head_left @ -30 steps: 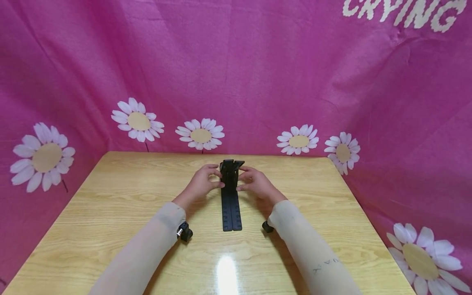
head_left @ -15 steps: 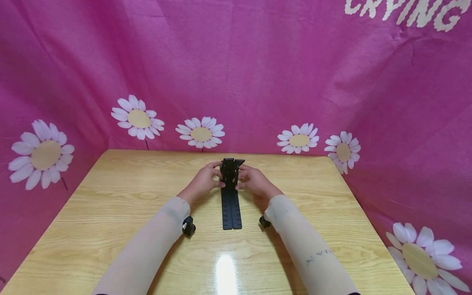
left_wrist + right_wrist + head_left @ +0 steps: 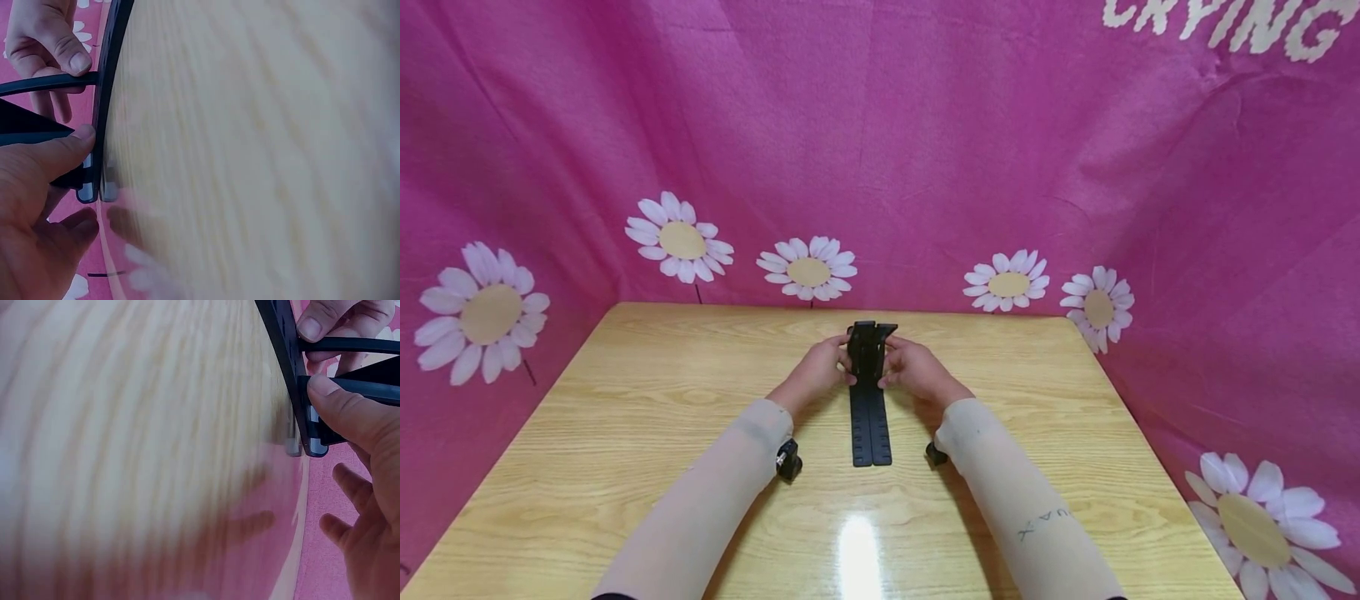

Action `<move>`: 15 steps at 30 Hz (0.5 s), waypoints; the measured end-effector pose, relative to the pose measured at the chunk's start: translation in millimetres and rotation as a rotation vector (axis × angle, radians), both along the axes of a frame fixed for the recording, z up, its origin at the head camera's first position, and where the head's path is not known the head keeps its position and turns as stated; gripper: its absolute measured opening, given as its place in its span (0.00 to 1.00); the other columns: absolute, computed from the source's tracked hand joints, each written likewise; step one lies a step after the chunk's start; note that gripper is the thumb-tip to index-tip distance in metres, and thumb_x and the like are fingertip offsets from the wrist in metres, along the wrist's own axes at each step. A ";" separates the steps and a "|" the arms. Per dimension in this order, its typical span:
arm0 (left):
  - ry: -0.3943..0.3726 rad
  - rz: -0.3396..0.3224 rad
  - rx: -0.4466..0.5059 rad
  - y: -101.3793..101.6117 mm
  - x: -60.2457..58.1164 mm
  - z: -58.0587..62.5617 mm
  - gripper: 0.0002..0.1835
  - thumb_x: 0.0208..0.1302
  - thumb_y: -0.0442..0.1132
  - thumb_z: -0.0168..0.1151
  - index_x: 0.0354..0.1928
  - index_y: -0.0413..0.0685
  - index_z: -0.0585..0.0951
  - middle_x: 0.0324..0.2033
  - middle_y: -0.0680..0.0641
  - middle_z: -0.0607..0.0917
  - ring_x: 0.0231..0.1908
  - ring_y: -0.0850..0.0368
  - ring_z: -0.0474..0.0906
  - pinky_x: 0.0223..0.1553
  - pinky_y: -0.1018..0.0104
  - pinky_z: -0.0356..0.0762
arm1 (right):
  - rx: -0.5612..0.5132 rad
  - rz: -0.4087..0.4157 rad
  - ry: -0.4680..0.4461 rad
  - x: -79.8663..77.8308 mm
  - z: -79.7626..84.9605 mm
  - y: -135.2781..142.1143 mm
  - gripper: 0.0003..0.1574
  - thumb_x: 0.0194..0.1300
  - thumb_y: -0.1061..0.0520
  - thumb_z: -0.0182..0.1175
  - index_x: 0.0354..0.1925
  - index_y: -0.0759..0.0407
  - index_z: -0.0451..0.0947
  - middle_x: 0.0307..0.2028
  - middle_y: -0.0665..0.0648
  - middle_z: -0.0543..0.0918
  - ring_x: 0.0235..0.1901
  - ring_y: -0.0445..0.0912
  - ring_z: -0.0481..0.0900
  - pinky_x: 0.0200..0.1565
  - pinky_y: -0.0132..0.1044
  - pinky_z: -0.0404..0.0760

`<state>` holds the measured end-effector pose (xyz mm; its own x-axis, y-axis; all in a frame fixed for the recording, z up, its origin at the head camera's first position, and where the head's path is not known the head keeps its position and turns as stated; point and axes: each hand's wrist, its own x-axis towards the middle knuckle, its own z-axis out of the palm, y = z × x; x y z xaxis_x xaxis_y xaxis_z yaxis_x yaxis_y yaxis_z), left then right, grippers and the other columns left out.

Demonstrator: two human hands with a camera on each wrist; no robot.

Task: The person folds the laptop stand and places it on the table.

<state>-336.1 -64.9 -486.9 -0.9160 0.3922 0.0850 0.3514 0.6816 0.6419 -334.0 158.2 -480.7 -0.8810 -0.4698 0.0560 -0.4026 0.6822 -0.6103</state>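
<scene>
A black folding stand (image 3: 871, 429) stands near the middle of the wooden table. Its long base lies flat toward the person, with two slotted strips side by side, and its folded-up arms rise at the far end. My left hand (image 3: 816, 371) holds the upright part from the left, thumb low on the near side. From the right, my right hand (image 3: 922, 371) pinches the matching arm. Close up in the left wrist view, the left thumb (image 3: 69, 147) presses an arm where it meets the base. The right wrist view shows the right thumb (image 3: 340, 403) likewise at that joint.
The light wood table (image 3: 700, 350) reaches back to a pink cloth (image 3: 910, 150) printed with white daisies, which also hangs at both sides. A bright light reflection lies on the near tabletop. Small black cameras (image 3: 788, 461) hang at the sleeve cuffs.
Both hands have come in slightly closer around the stand's upright arms, the fingers now nearer to it. The stand itself stays in place; the head view has shifted a little.
</scene>
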 end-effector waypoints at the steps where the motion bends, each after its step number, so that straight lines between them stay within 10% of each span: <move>1: 0.004 0.002 -0.005 0.3 0.5 0.5 0.02 0.57 0.32 0.77 0.31 0.42 0.91 0.72 0.38 0.71 0.73 0.38 0.65 0.76 0.49 0.60 | 0.002 -0.002 0.008 0.3 -0.2 -0.3 0.03 0.58 0.61 0.76 0.30 0.55 0.90 0.75 0.58 0.67 0.76 0.56 0.61 0.76 0.49 0.60; 15: 0.053 -0.023 -0.044 0.3 11.7 7.1 0.03 0.58 0.33 0.76 0.30 0.42 0.91 0.71 0.36 0.73 0.71 0.38 0.68 0.74 0.50 0.62 | 0.054 0.038 0.147 8.8 3.5 -0.7 0.06 0.55 0.59 0.77 0.26 0.55 0.88 0.69 0.58 0.76 0.67 0.56 0.76 0.71 0.46 0.70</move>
